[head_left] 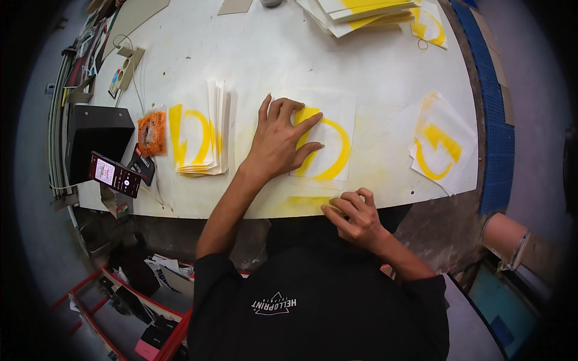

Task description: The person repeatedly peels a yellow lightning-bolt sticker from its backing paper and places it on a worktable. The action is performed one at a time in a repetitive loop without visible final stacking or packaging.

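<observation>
A white paper piece [325,129] with a yellow curved print lies flat in front of me; whether it is a sheet or a flat bag I cannot tell. My left hand [280,137] rests on its left part, fingers spread, thumb and index finger over the yellow print. My right hand [356,218] hovers at the table's front edge, fingers loosely bent and apart, with nothing visible in them. Beside it a yellow smear [310,206] marks the tabletop. To the left stands a fanned stack of similar printed papers [198,135].
More printed papers lie at the right [442,144], and a thick pile [361,15] sits at the back. On the left are an orange packet [152,132], a phone [114,174], a black box [96,141] and a power strip [129,69]. A red-framed crate [90,319] stands below.
</observation>
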A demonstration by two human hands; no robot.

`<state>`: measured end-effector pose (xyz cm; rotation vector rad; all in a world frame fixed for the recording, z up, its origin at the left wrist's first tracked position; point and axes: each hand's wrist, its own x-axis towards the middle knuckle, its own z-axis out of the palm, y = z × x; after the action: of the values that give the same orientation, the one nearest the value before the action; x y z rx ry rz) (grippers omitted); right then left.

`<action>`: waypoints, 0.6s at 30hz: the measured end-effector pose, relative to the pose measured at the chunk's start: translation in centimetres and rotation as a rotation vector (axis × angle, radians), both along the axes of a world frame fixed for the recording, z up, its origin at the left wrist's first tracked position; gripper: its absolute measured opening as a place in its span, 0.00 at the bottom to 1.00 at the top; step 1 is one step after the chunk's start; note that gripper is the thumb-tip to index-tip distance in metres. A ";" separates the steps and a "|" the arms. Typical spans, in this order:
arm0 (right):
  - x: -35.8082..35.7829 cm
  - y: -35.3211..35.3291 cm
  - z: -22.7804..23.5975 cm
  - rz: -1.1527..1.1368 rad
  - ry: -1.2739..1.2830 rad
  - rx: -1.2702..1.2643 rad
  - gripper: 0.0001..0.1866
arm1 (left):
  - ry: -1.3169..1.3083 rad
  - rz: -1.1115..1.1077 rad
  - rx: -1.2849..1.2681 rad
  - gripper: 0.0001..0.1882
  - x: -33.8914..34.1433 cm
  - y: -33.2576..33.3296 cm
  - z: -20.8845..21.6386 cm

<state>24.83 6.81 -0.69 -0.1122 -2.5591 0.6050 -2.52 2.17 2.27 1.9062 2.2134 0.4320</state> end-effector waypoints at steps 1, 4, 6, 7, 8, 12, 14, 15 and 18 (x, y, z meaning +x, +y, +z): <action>0.1 0.1 -0.2 -0.023 -0.003 0.008 0.16 | 0.025 0.028 0.003 0.34 0.2 -0.3 -0.1; -0.4 1.9 0.6 -0.076 -0.031 0.002 0.18 | -0.002 0.052 0.108 0.33 0.6 -0.6 -1.2; -1.2 3.5 0.9 -0.083 -0.031 -0.047 0.19 | -0.093 0.031 0.117 0.32 0.6 -0.6 -2.4; -1.7 4.1 1.0 -0.088 -0.030 -0.071 0.20 | -0.138 0.020 0.121 0.31 0.6 -0.6 -2.7; -2.2 4.7 1.0 -0.107 -0.037 -0.106 0.20 | -0.139 0.008 0.089 0.33 0.6 -0.6 -2.7; -4.1 5.8 0.7 -0.128 -0.090 -0.228 0.16 | -0.138 -0.086 -0.018 0.43 0.4 -1.2 -1.3; -3.7 5.6 0.5 -0.164 -0.093 -0.219 0.16 | -0.146 -0.126 -0.065 0.50 0.2 -1.4 -0.7; -3.5 5.4 0.5 -0.180 -0.094 -0.215 0.17 | -0.157 -0.130 -0.091 0.53 0.1 -1.4 -0.7; -1.6 6.0 0.6 -0.293 -0.093 -0.187 0.16 | -0.162 -0.130 -0.107 0.59 -0.1 -1.7 -1.2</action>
<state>23.27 12.76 -0.11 -0.5807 -2.5015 0.7347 -2.60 0.50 1.10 1.8751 1.9587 0.4212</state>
